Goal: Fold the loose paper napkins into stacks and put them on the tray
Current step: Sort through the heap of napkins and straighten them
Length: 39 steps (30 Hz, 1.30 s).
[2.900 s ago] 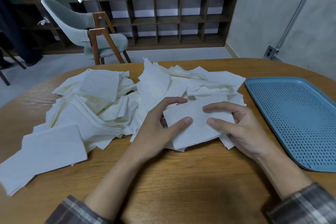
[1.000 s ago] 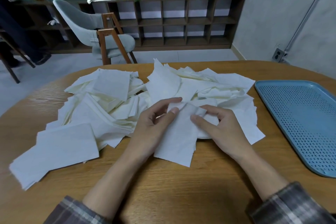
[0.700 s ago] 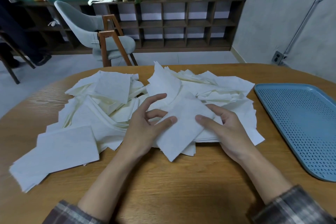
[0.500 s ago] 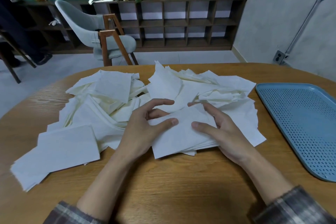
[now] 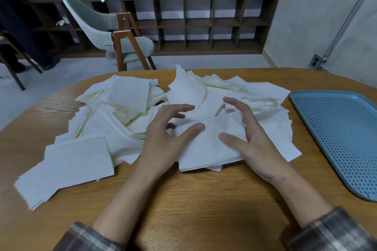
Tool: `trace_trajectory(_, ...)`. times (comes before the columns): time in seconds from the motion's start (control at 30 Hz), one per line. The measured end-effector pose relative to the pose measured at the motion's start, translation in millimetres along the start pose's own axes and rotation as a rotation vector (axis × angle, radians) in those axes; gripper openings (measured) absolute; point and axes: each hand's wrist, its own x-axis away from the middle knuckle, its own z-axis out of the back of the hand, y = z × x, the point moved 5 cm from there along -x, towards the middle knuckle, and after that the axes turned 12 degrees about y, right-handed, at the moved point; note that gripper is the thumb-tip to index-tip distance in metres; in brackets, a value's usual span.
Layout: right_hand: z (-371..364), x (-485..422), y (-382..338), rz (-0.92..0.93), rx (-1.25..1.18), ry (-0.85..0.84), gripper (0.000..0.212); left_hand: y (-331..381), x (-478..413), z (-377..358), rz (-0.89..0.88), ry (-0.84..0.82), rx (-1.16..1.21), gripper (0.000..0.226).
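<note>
A small stack of folded white napkins (image 5: 206, 149) lies on the wooden table (image 5: 193, 210) in front of me. My left hand (image 5: 163, 144) is at its left edge, thumb tip on the top sheet, fingers spread and lifted off the paper. My right hand (image 5: 257, 149) cups the stack's right edge, thumb resting on top and fingers stretched apart along the far side. A wide heap of loose napkins (image 5: 126, 108) spreads behind and to the left. The blue perforated tray (image 5: 346, 128) sits at the right with nothing on it.
More flat napkins (image 5: 71, 165) lie near the table's left front edge. Beyond the table stand a grey chair with wooden legs (image 5: 114, 32) and a low dark shelf unit (image 5: 204, 22) with potted plants on top.
A loose napkin went onto the small stack and both hands pressed it flat. Since half a second ago the fingers of both hands have spread and lifted, leaving mostly the thumbs on the stack.
</note>
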Motion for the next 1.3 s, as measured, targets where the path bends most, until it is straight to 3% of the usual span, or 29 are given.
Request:
trace_trajectory(0.1,5,-2,1,-0.034,-0.138,0.042,0.073,-1,1,-3,0.175,-0.114,0.1,0.038)
trace_trajectory(0.27,8,-2,1,0.008,0.029,0.038,0.048,-5,3,-5,0.196,-0.111,0.115,0.04)
trace_trajectory(0.37,7,-2,0,0.05,0.172,-0.003,0.026,-8,3,-5,0.08,-0.093,0.036,0.047)
trace_trajectory(0.5,19,-8,7,0.05,0.209,0.169,0.032,-4,5,-9,-0.26,-0.092,-0.222,0.051)
trace_trajectory(0.57,24,-10,9,0.057,0.226,0.223,0.031,-5,8,-14,-0.352,-0.216,-0.298,0.04)
trace_trajectory(0.63,26,-11,9,0.06,0.229,0.239,0.029,-9,15,-23,-0.343,-0.436,-0.364,0.035)
trace_trajectory(0.7,25,-11,10,0.052,0.234,0.239,0.028,-15,21,-29,-0.336,-0.554,-0.415,0.033)
trace_trajectory(0.93,27,-11,12,0.024,0.243,0.259,0.029,-14,23,-30,-0.392,-0.486,-0.372,0.004)
trace_trajectory(1.3,22,-9,8,0.088,0.282,0.168,0.04,1,15,-16,-0.137,-0.285,-0.072,0.006)
